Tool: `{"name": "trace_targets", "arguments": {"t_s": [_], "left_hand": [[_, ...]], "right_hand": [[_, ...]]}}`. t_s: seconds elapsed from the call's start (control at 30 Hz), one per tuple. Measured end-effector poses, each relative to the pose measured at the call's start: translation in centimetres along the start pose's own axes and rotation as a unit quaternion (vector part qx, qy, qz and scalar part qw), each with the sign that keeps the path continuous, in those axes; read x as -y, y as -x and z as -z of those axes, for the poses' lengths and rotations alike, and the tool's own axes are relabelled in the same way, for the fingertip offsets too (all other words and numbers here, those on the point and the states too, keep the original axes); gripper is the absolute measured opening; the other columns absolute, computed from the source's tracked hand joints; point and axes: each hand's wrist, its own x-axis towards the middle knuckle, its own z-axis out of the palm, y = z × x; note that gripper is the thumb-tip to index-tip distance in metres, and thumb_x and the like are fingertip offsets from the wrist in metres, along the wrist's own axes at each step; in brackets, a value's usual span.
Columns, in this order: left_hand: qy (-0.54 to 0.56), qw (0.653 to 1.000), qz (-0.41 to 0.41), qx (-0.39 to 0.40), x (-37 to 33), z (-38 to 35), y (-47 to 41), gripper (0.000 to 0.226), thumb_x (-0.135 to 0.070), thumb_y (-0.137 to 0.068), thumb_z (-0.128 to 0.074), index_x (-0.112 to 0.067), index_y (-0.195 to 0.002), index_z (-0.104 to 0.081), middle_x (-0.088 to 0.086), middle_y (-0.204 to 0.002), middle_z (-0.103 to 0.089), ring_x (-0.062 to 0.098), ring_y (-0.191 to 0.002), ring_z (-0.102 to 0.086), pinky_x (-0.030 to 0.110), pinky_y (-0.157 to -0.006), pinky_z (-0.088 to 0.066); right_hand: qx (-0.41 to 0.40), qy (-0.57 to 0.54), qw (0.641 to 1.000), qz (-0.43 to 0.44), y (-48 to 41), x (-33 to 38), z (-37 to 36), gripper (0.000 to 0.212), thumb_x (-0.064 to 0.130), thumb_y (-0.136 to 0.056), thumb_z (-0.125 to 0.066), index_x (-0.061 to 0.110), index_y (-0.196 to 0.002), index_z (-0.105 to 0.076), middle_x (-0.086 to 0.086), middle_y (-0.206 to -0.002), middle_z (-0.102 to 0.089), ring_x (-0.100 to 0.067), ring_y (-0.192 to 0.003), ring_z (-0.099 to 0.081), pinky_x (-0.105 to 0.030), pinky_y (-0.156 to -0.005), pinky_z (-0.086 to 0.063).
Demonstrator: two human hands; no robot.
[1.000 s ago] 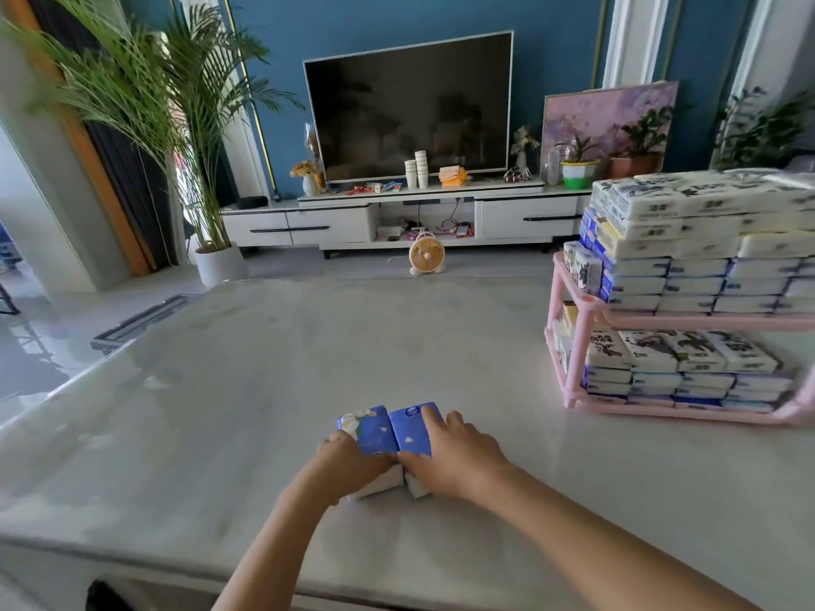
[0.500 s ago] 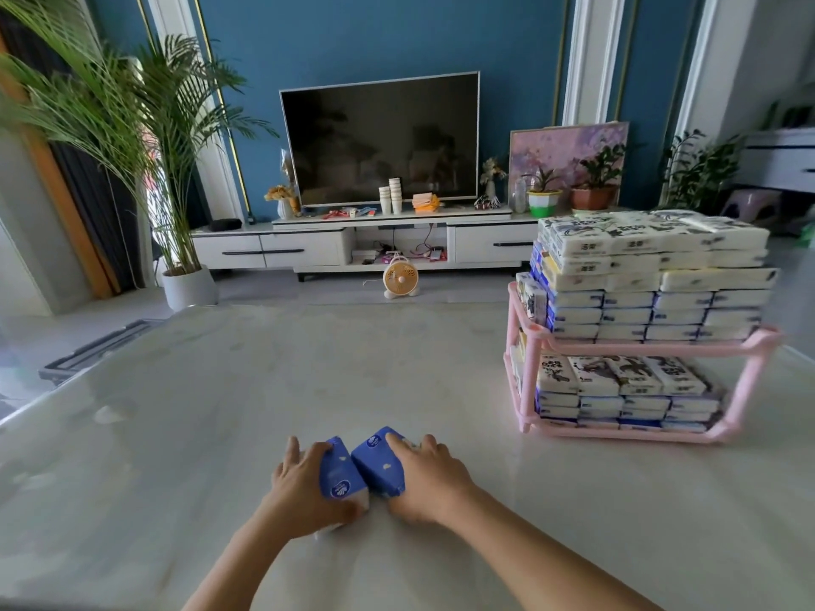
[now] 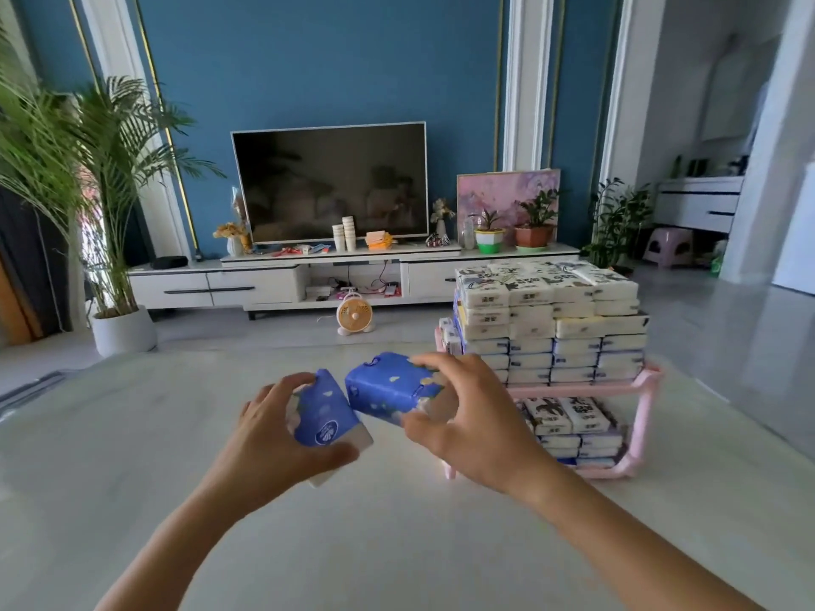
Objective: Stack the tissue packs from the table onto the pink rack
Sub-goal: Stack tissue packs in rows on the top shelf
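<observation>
Risk: pile (image 3: 551, 328) on pink rack (image 3: 639, 416) was tall and uneven, so 2 more packs set on top could slide off or tip it.
Left hand (image 3: 269, 438): fingers curled round left blue pack (image 3: 324, 412), held above table (image 3: 132, 478).
Right hand (image 3: 467, 429): fingers and thumb gripped right blue pack (image 3: 388, 388), near the rack.

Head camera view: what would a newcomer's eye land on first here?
First, the left hand and right hand, each gripping a blue tissue pack, left pack and right pack, over the table. Just right of them, a pink rack stands piled with white tissue packs.
</observation>
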Motion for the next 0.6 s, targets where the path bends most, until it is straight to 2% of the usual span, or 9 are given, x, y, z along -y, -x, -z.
{"name": "trace_targets", "arguments": {"t_s": [0.07,0.17,0.27,0.33,0.4,0.47,0.53,0.6], "left_hand": [[0.031,0.999,-0.031,0.008,-2.9,0.3,-1.4,0.086,-0.050,-0.044,-0.085,-0.040,-0.121,-0.046,-0.015,-0.105,-0.048,0.016,-0.103,-0.052,0.033,-0.085,-0.047],[0.068,0.995,-0.068,0.015,-7.0,0.7,-3.5,0.099,-0.073,-0.036,-0.076,-0.041,-0.124,-0.045,-0.007,-0.116,-0.052,0.018,-0.102,-0.057,0.039,-0.083,-0.054],[0.062,0.994,-0.089,0.016,-10.4,0.7,-5.8,0.100,-0.064,-0.038,-0.068,-0.035,-0.131,-0.041,-0.007,-0.117,-0.049,0.016,-0.102,-0.055,0.029,-0.075,-0.052],[0.068,0.993,-0.097,0.021,-12.2,0.7,-7.8,0.095,-0.057,-0.046,-0.071,-0.032,-0.132,-0.041,-0.008,-0.115,-0.048,0.014,-0.098,-0.055,0.023,-0.070,-0.051],[0.078,0.992,-0.096,0.024,-13.5,0.5,-10.4,0.083,-0.046,-0.058,-0.078,-0.031,-0.131,-0.042,-0.008,-0.110,-0.049,0.008,-0.086,-0.055,0.016,-0.061,-0.048],[0.091,0.992,-0.084,0.035,-14.7,0.1,-12.8,0.078,-0.042,-0.062,-0.079,-0.032,-0.130,-0.042,-0.008,-0.106,-0.050,0.001,-0.078,-0.053,0.013,-0.053,-0.042],[0.095,0.990,-0.082,0.059,-15.9,-0.7,-14.9,0.082,-0.043,-0.061,-0.080,-0.031,-0.133,-0.041,-0.008,-0.110,-0.049,0.002,-0.079,-0.054,0.014,-0.055,-0.042],[0.094,0.988,-0.089,0.088,-17.1,-1.8,-16.6,0.083,-0.042,-0.063,-0.079,-0.028,-0.135,-0.041,-0.005,-0.118,-0.050,0.011,-0.087,-0.056,0.018,-0.064,-0.045]], "right_hand": [[-0.017,-0.011,1.000,0.016,-0.9,0.2,3.8,0.056,0.040,-0.070,-0.065,0.035,-0.123,-0.050,0.015,-0.101,-0.042,0.001,-0.096,-0.043,-0.010,-0.081,-0.034],[-0.040,-0.012,0.999,0.025,-2.3,-0.1,8.9,0.051,0.035,-0.072,-0.071,0.036,-0.119,-0.052,0.018,-0.100,-0.043,0.004,-0.094,-0.046,-0.005,-0.075,-0.036],[-0.078,-0.002,0.997,0.015,-4.3,-1.4,13.0,0.054,0.043,-0.063,-0.063,0.035,-0.116,-0.055,0.013,-0.101,-0.052,0.006,-0.084,-0.050,-0.010,-0.074,-0.037],[-0.111,-0.007,0.994,-0.003,-6.2,-2.7,15.6,0.053,0.041,-0.063,-0.068,0.030,-0.114,-0.057,0.013,-0.100,-0.058,0.005,-0.083,-0.054,-0.012,-0.074,-0.041],[-0.144,0.006,0.989,-0.033,-8.2,-4.3,18.1,0.051,0.033,-0.072,-0.076,0.022,-0.118,-0.057,0.008,-0.107,-0.060,-0.005,-0.090,-0.056,-0.018,-0.078,-0.040],[-0.164,0.038,0.984,-0.062,-9.8,-5.8,19.8,0.049,0.025,-0.078,-0.072,0.017,-0.123,-0.055,0.000,-0.115,-0.058,-0.013,-0.099,-0.054,-0.023,-0.082,-0.038],[-0.160,0.062,0.983,-0.071,-11.1,-7.1,20.2,0.048,0.025,-0.079,-0.071,0.016,-0.124,-0.055,-0.001,-0.112,-0.059,-0.016,-0.098,-0.054,-0.024,-0.080,-0.037],[-0.131,0.079,0.985,-0.079,-12.2,-8.1,20.0,0.047,0.025,-0.079,-0.071,0.017,-0.122,-0.056,0.001,-0.106,-0.058,-0.015,-0.093,-0.054,-0.024,-0.076,-0.037]]}}
